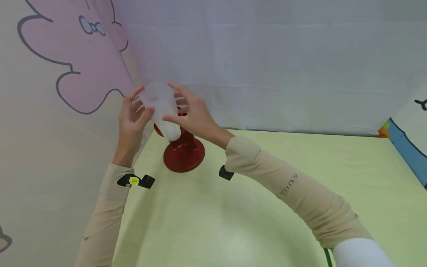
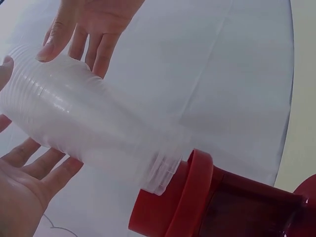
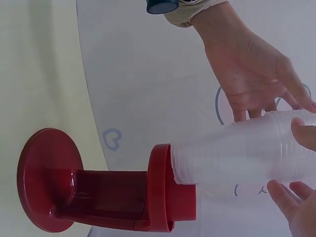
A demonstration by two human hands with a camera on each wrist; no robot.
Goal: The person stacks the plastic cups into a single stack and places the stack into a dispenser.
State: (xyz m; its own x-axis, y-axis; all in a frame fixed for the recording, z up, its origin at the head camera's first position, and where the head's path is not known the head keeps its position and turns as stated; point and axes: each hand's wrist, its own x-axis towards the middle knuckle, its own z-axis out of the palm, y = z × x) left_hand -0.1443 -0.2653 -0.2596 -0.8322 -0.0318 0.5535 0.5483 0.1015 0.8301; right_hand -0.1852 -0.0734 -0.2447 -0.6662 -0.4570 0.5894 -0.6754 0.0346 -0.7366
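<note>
A stack of clear plastic cups (image 1: 158, 100) hangs tilted between both hands, its narrow end pointing down. My left hand (image 1: 131, 118) holds it from the left side, thumb in front. From the right side my right hand (image 1: 193, 113) grips the same stack with thumb and fingers. Under it stands a red cup dispenser (image 1: 184, 157) with a round foot. In the right wrist view the stack's lower end (image 3: 185, 165) is at the ring (image 3: 160, 187) on top of the dispenser. Whether they touch I cannot tell. The hands and cups partly hide the dispenser in the head view.
The dispenser stands on a pale green table (image 1: 267, 207), near its back left corner. A white sheet (image 1: 267, 74) hangs behind the table. To the left is a wall (image 1: 50, 148) with a pink cartoon drawing. Each wrist carries a small black camera (image 1: 146, 181).
</note>
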